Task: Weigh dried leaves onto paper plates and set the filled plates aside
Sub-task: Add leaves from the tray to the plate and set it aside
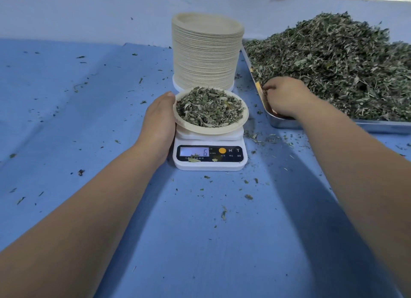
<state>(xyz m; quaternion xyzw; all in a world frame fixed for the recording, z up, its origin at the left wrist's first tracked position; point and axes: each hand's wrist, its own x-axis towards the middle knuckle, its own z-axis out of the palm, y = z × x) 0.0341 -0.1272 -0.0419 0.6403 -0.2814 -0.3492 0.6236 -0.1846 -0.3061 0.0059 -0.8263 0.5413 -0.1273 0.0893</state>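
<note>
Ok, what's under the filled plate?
The white scale, display visible in front. Its platform is mostly hidden by the plate; fingers of the left hand are hidden too.

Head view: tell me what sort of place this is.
Probably a herb-portioning workbench: a digital scale under a leaf-filled paper plate, a tall plate stack, a metal tray heaped with dried leaves.

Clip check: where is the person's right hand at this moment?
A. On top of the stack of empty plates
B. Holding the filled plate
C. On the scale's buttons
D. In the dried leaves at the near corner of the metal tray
D: the right hand has its fingers curled into the dried leaves at the near corner of the metal tray; the left hand grips the filled plate.
</note>
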